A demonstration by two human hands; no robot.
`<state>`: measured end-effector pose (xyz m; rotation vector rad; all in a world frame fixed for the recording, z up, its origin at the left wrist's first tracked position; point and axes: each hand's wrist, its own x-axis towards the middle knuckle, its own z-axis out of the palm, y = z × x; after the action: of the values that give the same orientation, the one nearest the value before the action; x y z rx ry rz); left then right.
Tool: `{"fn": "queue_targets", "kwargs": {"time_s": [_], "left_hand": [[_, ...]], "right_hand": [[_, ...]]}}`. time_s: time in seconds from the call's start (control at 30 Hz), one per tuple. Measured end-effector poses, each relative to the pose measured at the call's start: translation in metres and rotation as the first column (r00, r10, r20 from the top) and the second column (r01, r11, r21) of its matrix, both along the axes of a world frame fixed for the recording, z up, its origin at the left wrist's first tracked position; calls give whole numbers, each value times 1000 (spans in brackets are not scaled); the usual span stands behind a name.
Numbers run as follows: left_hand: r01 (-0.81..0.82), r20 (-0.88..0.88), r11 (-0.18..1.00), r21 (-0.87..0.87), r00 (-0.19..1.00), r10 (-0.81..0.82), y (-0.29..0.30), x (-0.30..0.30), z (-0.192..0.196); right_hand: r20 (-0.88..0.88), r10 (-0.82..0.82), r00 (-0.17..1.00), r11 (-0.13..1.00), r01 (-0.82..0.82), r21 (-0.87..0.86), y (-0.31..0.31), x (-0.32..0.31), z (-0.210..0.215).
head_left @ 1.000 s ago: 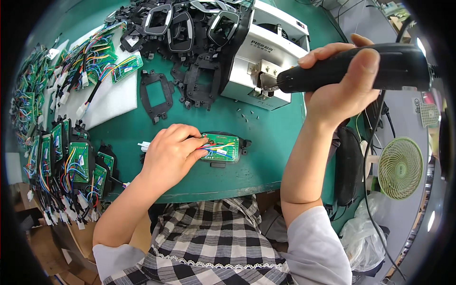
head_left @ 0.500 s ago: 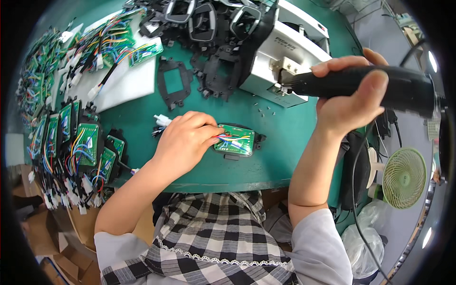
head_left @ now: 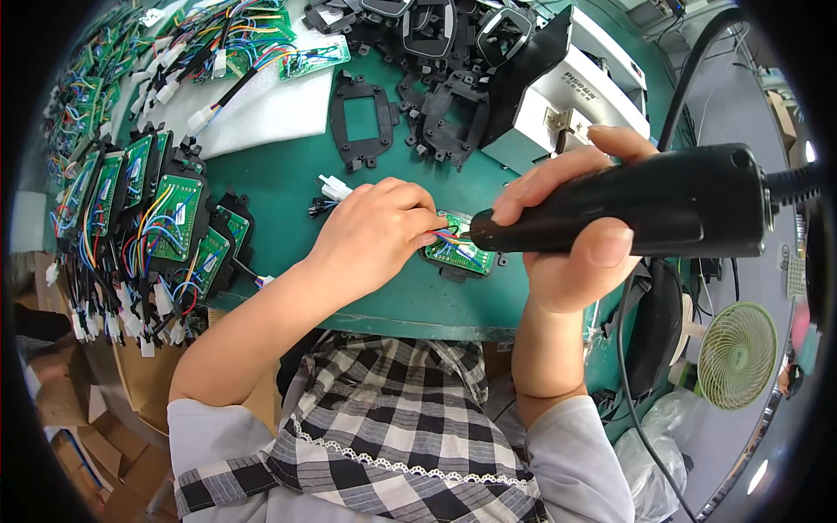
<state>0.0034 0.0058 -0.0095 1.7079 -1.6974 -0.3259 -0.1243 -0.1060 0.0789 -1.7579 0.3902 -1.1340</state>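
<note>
A green circuit board (head_left: pixel 473 259) with coloured wires lies in a dark plastic frame on the table in front of me. My left hand (head_left: pixel 373 234) rests at its left side, thumb and fingers pinched on the wires (head_left: pixel 447 236). A white connector (head_left: pixel 334 187) on the wire bundle sticks out beyond that hand. My right hand (head_left: pixel 562 277) is wrapped round a black electric screwdriver (head_left: pixel 636 202), held almost level. Its nose points left, over the right part of the board; the tip against the board is hard to make out.
A white screw feeder (head_left: pixel 568 91) stands beyond my right hand. Black plastic frames (head_left: pixel 362 122) lie at the back. Wired boards (head_left: pixel 177 218) stand stacked at left, with more on white foam (head_left: pixel 261 118). A green fan (head_left: pixel 737 356) and the screwdriver's cable are at right.
My right hand has brought the screwdriver from the screw feeder leftward and nearer, down to the board. My left hand stays on the wires. The whole view has shifted slightly.
</note>
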Motion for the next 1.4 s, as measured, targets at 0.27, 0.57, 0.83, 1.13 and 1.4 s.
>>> {"fn": "queue_targets", "kwargs": {"time_s": [0.27, 0.57, 0.83, 1.13, 1.4], "left_hand": [[-36, -8, 999, -15, 999, 36, 2, -2, 1], [-55, 12, 975, -214, 998, 59, 4, -17, 18], [-28, 114, 999, -46, 993, 33, 11, -21, 11], [-34, 85, 999, 14, 996, 33, 7, -17, 0], [-72, 126, 997, -29, 989, 75, 6, -19, -2]], "right_hand": [[129, -58, 990, 998, 60, -11, -11, -9, 9], [456, 149, 878, 955, -247, 163, -2, -10, 12], [126, 59, 990, 989, -75, 128, 4, -5, -5], [166, 112, 980, 985, -131, 112, 8, 8, -20], [16, 82, 997, 993, -80, -90, 8, 8, -21]]}}
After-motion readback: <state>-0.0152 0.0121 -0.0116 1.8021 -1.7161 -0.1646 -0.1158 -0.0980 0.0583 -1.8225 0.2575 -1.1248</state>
